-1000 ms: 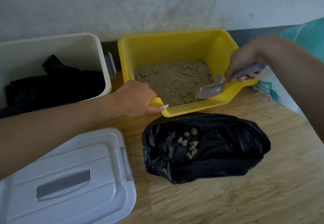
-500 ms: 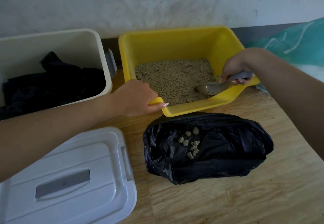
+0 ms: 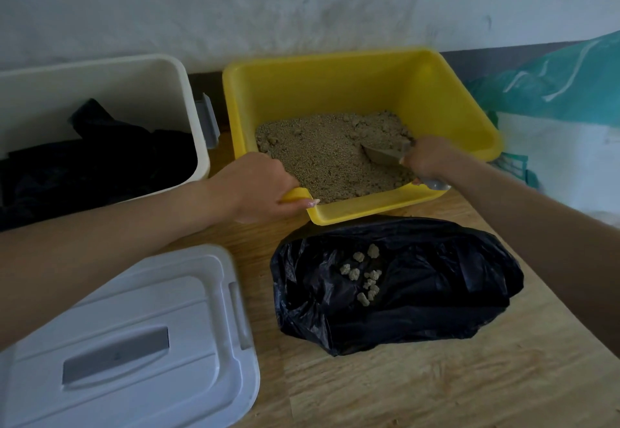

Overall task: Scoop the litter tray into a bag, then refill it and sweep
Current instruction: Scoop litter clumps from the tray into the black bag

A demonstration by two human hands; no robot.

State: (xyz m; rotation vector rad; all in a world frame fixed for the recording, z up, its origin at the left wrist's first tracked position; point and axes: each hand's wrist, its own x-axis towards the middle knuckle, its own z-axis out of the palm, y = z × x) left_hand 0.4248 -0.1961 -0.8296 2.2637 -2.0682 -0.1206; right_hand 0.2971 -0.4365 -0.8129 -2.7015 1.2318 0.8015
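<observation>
A yellow litter tray [image 3: 335,82] stands against the wall, tipped toward me, with brown litter [image 3: 322,156] in its near half. My left hand [image 3: 258,186] grips the tray's near-left corner rim. My right hand [image 3: 432,157] is inside the tray, closed around a grey scoop [image 3: 382,154] whose bowl is dug into the litter on the right side. In front of the tray lies an open black bag [image 3: 436,280] with several litter clumps [image 3: 364,275] on it.
A white bin [image 3: 100,75] with dark plastic inside stands left of the tray. Its white lid [image 3: 141,343] lies on the wooden floor [image 3: 436,387] at the near left. A teal and white litter sack [image 3: 557,92] leans at the right by the wall.
My right hand has moved left and forward, from the tray's right rim into the tray. The scoop now digs deeper into the litter. My left hand has kept its grip on the corner.
</observation>
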